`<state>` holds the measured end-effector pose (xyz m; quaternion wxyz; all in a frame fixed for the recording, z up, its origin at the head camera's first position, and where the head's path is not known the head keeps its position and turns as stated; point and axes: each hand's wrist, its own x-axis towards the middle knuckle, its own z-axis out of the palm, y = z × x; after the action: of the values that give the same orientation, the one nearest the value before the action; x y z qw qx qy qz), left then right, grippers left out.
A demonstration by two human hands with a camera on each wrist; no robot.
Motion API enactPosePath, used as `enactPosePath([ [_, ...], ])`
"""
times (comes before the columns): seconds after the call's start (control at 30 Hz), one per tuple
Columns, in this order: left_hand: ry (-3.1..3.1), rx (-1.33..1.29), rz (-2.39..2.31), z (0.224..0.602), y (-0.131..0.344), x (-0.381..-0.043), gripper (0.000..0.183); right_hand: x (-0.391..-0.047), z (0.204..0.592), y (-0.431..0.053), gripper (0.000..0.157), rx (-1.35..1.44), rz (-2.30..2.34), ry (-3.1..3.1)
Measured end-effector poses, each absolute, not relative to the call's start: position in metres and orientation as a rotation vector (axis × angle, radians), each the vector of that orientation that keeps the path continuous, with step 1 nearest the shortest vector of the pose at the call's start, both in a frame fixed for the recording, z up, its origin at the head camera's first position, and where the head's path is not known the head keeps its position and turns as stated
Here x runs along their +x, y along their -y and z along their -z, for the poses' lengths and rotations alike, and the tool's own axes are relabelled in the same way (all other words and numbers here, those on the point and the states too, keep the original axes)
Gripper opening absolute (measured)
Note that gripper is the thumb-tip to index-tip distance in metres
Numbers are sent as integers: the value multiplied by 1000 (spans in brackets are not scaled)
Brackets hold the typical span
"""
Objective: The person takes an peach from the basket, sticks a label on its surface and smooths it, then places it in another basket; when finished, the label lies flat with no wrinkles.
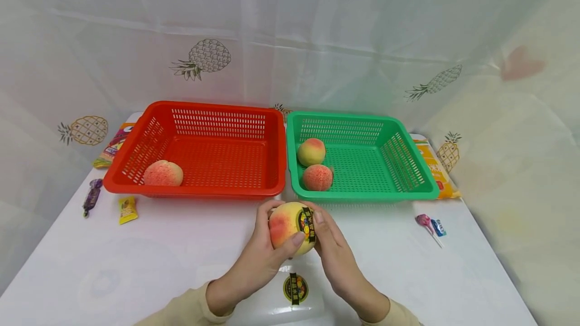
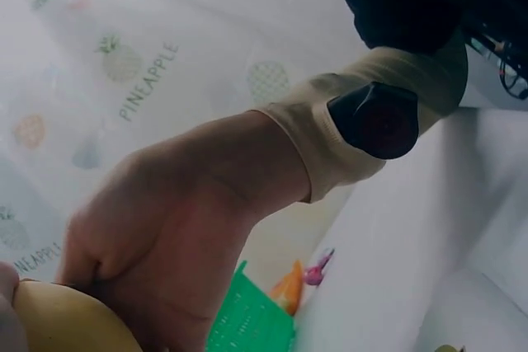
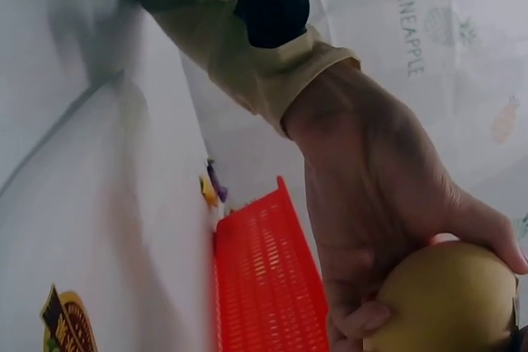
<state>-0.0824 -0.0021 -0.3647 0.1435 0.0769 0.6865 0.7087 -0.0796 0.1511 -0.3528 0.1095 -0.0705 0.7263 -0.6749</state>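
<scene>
A yellow and red peach [image 1: 283,220] is held between both hands above the front of the table. My left hand [image 1: 260,253] grips its left side, with the thumb across the front. My right hand [image 1: 337,250] holds the right side, its thumb at the edge of a black and gold label sticker [image 1: 305,224] on the skin. The peach [image 3: 450,298] also shows in the right wrist view, in the other hand's fingers. Below the hands, a matching label [image 1: 295,289] lies on a glossy pale sheet or bag.
Behind the hands stand a red basket [image 1: 217,190] with one peach [image 1: 163,173] and a green basket [image 1: 371,195] with two peaches, a yellowish one [image 1: 311,152] and a redder one [image 1: 318,178]. Wrapped candies [image 1: 128,210] lie left, a lollipop [image 1: 426,222] right. Snack bags [image 1: 432,167] flank the baskets.
</scene>
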Motion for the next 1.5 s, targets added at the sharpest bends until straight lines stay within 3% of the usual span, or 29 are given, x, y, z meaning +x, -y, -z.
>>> enactPosePath([
  [0.23, -1858, 269, -2060, 366, 5, -87, 53, -94, 356, -177, 30, -66, 2128, -2118],
  [0.37, -1813, 299, -2031, 364, 8, -95, 48, -113, 346, -221, 29, 36, 2153, -2570],
  [0.57, -1896, 362, -1925, 353, 5, -116, 55, -153, 348, -307, 49, 609, 1171, -3285],
  [0.73, -2250, 461, -1756, 333, -15, -144, 62, -181, 363, -353, 72, 624, 729, -3135],
  [1.07, -2794, 450, -1298, 327, -100, -209, 76, -189, 377, -360, 77, 518, 786, -3046],
  [1.5, -3023, 526, -686, 370, -155, -246, 67, -188, 382, -358, 72, 589, 813, -3175],
])
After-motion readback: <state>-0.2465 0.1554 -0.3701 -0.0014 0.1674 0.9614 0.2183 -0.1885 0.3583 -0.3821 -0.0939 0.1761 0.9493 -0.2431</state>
